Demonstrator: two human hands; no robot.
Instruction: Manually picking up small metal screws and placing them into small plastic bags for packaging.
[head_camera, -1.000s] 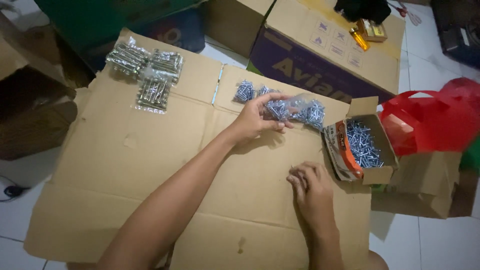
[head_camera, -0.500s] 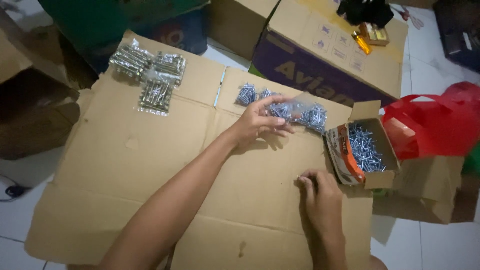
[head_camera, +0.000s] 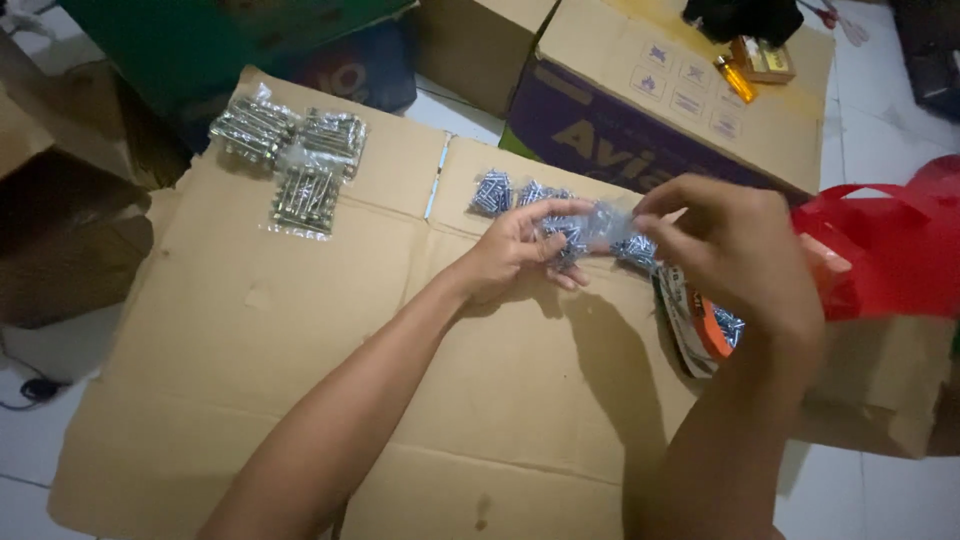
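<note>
Pinching one end of a small clear bag of screws (head_camera: 590, 228), the left hand (head_camera: 515, 252) is holding it above the flattened cardboard sheet (head_camera: 300, 330), and the right hand (head_camera: 735, 250) is gripping the other end. Keeping the bag mouth upward seems wise. Right of it, the small open box (head_camera: 705, 325) is holding loose screws.

Your left hand (head_camera: 510, 255) reaches forward on a long, bare, nearly straight forearm, palm turned inward, fingers (head_camera: 560, 210) spread and lightly curled. Your right hand (head_camera: 735, 250) is raised close to it, wrist bent, back facing you, fingers pinched together toward the left.
</note>
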